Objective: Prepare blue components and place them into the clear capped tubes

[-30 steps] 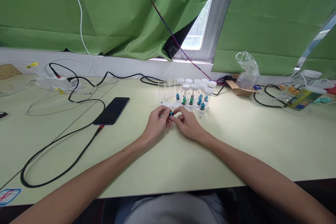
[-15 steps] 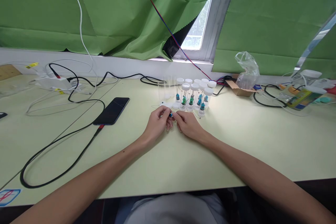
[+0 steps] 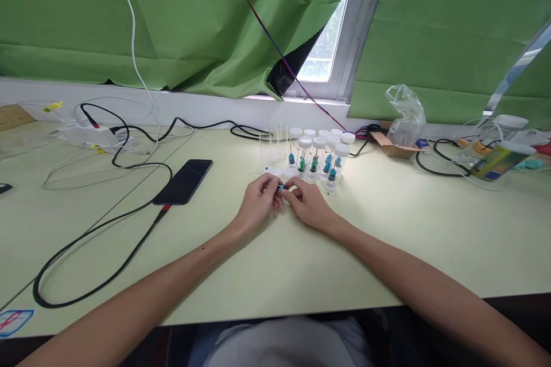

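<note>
1. A pale counter (image 3: 387, 252) spreads wide, and a black phone (image 3: 183, 182) lies flat on it.
2. To the right of the phone, the left hand (image 3: 258, 198) and the right hand (image 3: 310, 205) meet. Both have their fingertips pinched on a tiny blue thing (image 3: 281, 186).
3. Farther right of the phone and a bit behind it, clear tubes with white lids (image 3: 317, 155) stand close together. Small blue and green bits sit inside.
4. A black cord (image 3: 60, 304) with a red tip meets the phone's near end and loops out to its left.
5. Behind the phone, to the left, sits a white power box (image 3: 97, 136) with wires.
6. Far right of the phone, a cardboard box (image 3: 391, 146) holds a see-through bag (image 3: 404, 117).
7. Behind the phone hang green curtains (image 3: 172, 17). A bright window (image 3: 322, 57) peeks out behind it, to the right.
</note>
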A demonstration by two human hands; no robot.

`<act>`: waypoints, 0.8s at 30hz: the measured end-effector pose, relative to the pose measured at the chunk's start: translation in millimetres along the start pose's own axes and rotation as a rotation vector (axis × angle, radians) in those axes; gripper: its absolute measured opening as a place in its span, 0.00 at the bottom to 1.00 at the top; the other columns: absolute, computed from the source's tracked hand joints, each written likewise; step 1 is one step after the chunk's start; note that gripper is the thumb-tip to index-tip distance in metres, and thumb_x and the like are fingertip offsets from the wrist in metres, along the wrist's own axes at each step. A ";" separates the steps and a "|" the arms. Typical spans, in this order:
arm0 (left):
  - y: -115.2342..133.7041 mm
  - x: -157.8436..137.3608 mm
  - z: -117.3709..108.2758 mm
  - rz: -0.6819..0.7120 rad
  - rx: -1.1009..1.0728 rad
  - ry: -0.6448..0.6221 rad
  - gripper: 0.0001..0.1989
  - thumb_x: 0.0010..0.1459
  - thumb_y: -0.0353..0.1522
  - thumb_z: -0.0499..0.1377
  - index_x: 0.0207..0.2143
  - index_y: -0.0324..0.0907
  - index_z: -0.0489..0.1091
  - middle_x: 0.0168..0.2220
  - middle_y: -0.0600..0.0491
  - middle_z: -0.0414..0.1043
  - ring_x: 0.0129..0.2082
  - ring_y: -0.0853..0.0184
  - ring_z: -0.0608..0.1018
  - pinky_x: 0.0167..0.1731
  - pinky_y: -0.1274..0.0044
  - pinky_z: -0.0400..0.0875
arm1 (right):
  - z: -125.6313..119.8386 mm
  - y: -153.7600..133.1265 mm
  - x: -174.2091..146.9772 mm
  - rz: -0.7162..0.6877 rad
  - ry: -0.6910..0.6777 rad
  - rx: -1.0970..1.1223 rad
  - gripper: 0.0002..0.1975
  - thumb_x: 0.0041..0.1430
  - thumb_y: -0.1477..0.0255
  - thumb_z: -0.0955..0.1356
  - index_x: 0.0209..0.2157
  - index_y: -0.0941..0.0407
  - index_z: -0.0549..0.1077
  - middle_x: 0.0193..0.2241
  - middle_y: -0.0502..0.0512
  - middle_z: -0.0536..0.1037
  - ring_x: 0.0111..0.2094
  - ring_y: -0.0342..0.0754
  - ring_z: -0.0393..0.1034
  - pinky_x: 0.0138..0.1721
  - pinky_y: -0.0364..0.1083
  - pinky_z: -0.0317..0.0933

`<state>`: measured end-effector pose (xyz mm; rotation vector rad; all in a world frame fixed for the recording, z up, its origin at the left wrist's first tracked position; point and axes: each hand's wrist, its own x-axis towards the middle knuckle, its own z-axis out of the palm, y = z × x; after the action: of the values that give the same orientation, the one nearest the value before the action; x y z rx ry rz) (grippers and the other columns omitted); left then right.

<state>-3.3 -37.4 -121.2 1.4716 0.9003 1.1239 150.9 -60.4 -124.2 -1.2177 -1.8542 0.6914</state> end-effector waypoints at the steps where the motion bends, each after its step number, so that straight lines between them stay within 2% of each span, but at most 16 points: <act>1: 0.3 -0.2 0.1 0.000 0.004 -0.001 0.11 0.61 0.39 0.56 0.30 0.41 0.67 0.19 0.56 0.68 0.18 0.70 0.72 0.19 0.78 0.66 | -0.1 -0.2 0.3 0.002 -0.002 -0.010 0.14 0.66 0.60 0.61 0.33 0.55 0.68 0.14 0.43 0.64 0.18 0.41 0.55 0.25 0.43 0.49; 7: 2.5 -1.4 1.0 0.002 0.022 -0.012 0.11 0.61 0.39 0.56 0.30 0.41 0.66 0.20 0.56 0.67 0.17 0.70 0.72 0.19 0.78 0.66 | -0.2 0.1 1.3 -0.017 -0.007 -0.042 0.21 0.68 0.61 0.58 0.23 0.55 0.62 0.15 0.47 0.66 0.20 0.42 0.58 0.26 0.44 0.50; 9: 2.4 -1.4 1.1 0.000 0.021 -0.009 0.11 0.61 0.38 0.56 0.30 0.41 0.66 0.20 0.56 0.67 0.17 0.70 0.71 0.19 0.78 0.65 | -0.5 -0.2 0.8 -0.003 -0.015 -0.026 0.20 0.68 0.59 0.58 0.26 0.55 0.65 0.15 0.46 0.66 0.19 0.42 0.58 0.25 0.43 0.50; 11: 1.9 -1.2 0.8 0.003 0.018 -0.001 0.11 0.61 0.39 0.56 0.30 0.41 0.67 0.19 0.56 0.67 0.18 0.70 0.72 0.19 0.78 0.65 | -0.7 -0.9 -0.2 0.023 -0.019 -0.004 0.16 0.67 0.58 0.59 0.33 0.55 0.68 0.14 0.44 0.65 0.18 0.42 0.56 0.24 0.43 0.49; 14: 1.4 -1.0 0.3 0.009 0.022 0.011 0.10 0.61 0.38 0.56 0.31 0.42 0.67 0.19 0.56 0.68 0.18 0.70 0.72 0.19 0.78 0.66 | -0.5 -1.5 -1.6 0.035 -0.006 0.016 0.15 0.64 0.57 0.62 0.40 0.54 0.67 0.13 0.40 0.63 0.17 0.42 0.55 0.24 0.42 0.49; 18: 1.7 -0.9 0.0 0.005 0.026 0.015 0.10 0.61 0.38 0.56 0.31 0.42 0.67 0.20 0.55 0.69 0.18 0.69 0.72 0.19 0.78 0.65 | 0.1 -0.3 -2.0 0.015 0.003 0.026 0.14 0.63 0.58 0.64 0.41 0.54 0.65 0.13 0.39 0.61 0.17 0.41 0.54 0.24 0.41 0.47; 24: -0.2 -0.2 -0.2 0.018 0.015 0.003 0.11 0.60 0.40 0.57 0.31 0.42 0.68 0.18 0.56 0.68 0.17 0.69 0.72 0.19 0.78 0.65 | 0.0 0.9 -0.4 0.008 -0.009 0.003 0.14 0.64 0.58 0.62 0.37 0.54 0.66 0.14 0.41 0.63 0.17 0.41 0.53 0.24 0.42 0.48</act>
<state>-3.5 -37.5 -121.5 1.4932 0.9015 1.1348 151.4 -60.4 -125.0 -1.2227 -1.8556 0.7054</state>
